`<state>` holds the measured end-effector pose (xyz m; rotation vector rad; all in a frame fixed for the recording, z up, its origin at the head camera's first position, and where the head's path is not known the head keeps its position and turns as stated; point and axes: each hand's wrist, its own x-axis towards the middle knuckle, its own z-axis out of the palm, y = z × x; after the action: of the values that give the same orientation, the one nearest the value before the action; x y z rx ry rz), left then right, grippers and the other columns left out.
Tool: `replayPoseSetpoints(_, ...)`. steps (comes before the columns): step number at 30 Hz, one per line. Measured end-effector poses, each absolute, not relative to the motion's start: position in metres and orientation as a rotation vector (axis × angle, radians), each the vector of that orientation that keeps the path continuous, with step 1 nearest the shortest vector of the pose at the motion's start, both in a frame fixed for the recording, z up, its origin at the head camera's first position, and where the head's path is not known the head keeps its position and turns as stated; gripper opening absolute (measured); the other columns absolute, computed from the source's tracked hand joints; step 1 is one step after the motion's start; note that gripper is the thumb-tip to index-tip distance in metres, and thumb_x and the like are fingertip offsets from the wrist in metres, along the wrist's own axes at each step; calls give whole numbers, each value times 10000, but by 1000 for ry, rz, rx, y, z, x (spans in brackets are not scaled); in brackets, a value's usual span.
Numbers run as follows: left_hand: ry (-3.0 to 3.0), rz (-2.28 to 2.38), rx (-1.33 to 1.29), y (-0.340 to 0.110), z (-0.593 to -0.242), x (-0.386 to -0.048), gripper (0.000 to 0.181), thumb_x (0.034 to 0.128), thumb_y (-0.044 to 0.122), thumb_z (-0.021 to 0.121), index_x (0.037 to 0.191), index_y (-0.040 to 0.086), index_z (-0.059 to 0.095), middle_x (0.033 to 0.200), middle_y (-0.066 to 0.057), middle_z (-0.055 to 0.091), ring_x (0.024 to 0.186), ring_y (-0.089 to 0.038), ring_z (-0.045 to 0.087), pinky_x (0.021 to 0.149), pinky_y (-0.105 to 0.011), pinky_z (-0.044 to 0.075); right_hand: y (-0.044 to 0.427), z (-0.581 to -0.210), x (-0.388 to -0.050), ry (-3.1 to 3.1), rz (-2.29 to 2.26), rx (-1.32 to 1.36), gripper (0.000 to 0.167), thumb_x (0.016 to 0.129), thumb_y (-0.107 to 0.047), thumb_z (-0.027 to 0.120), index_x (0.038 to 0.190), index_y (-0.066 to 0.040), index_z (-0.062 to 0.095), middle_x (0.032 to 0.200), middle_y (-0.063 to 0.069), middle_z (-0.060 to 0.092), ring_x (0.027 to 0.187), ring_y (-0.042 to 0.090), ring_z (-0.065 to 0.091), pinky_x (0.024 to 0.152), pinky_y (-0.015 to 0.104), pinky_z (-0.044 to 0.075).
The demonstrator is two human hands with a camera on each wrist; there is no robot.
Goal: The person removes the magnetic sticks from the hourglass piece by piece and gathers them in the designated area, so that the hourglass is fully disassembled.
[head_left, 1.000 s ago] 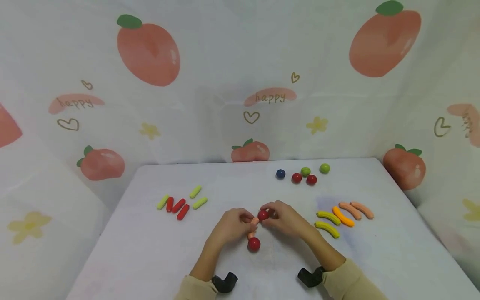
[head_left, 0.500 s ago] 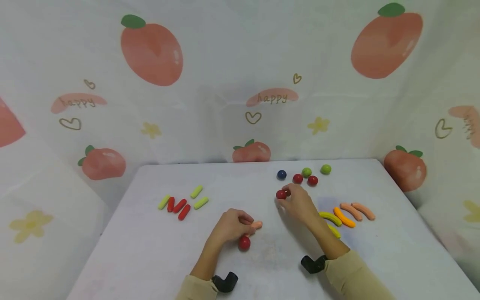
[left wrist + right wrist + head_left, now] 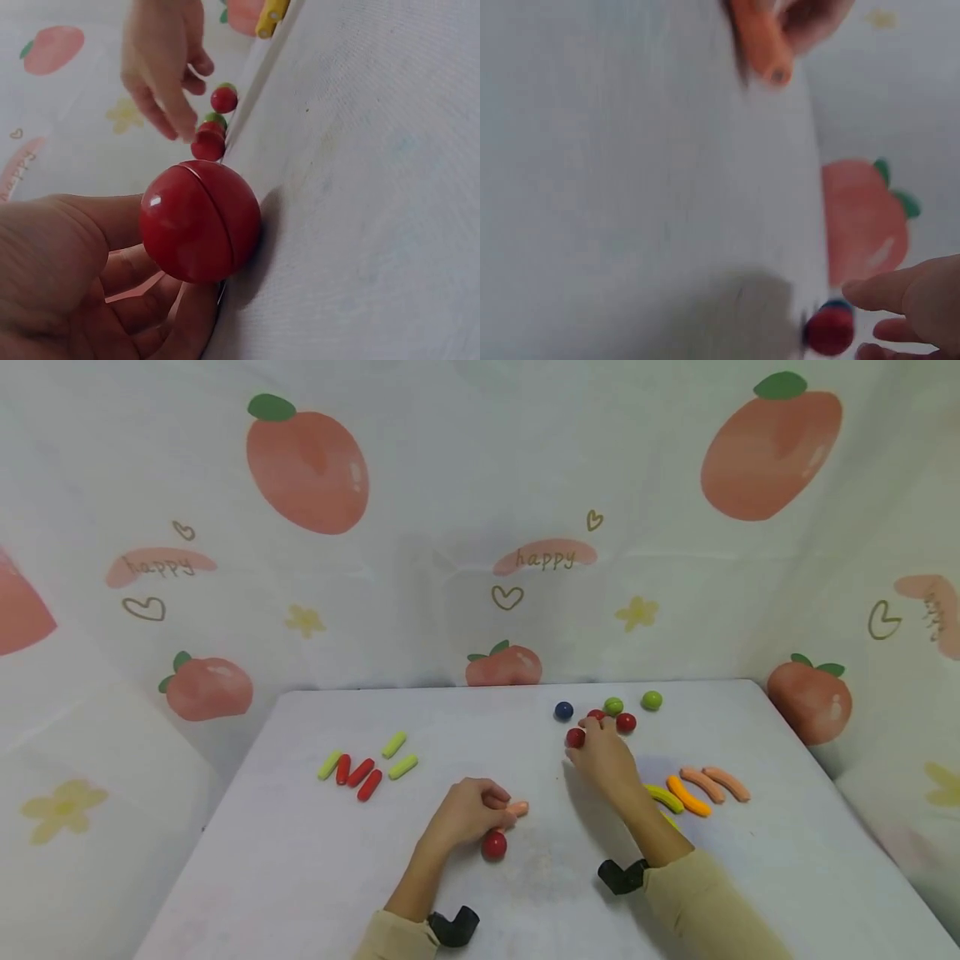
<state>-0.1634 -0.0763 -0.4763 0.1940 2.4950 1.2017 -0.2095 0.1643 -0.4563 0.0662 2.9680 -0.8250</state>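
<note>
My left hand (image 3: 468, 810) pinches a peach-coloured curved piece (image 3: 517, 808) low over the table. In the right wrist view, this piece (image 3: 766, 41) has a hole in its bare end. A larger red ball (image 3: 200, 221) with a groove sits at its other end; whether the two are joined is hidden. Further back, my right hand (image 3: 606, 756) has its fingers spread beside a smaller red ball (image 3: 575, 737). That ball (image 3: 830, 331) lies just beyond the fingertips in the blurred right wrist view, with the blue ball partly behind it.
Near the far edge lie a blue ball (image 3: 563, 711), green balls (image 3: 652, 700) and another red ball (image 3: 626, 722). Curved yellow (image 3: 664, 797), orange (image 3: 687, 796) and peach pieces (image 3: 726, 783) lie at right. Short red (image 3: 369, 785) and light green sticks (image 3: 402, 767) lie at left.
My right hand has carried the smaller red ball off the peach piece's end to the back right, and its fingers have come off it. My left hand has stayed near its place.
</note>
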Motion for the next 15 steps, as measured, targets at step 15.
replayPoseSetpoints(15,2505,1142,300,-86,-472,-154,334,871,361,793,1096,126,716,952,22,729,843,-115,639,755,-321,521,138,-477,-155,2602,-1103,-404,125,890,-231,792,956,-153,719,862,-35,620,820,132,536,704,229,468)
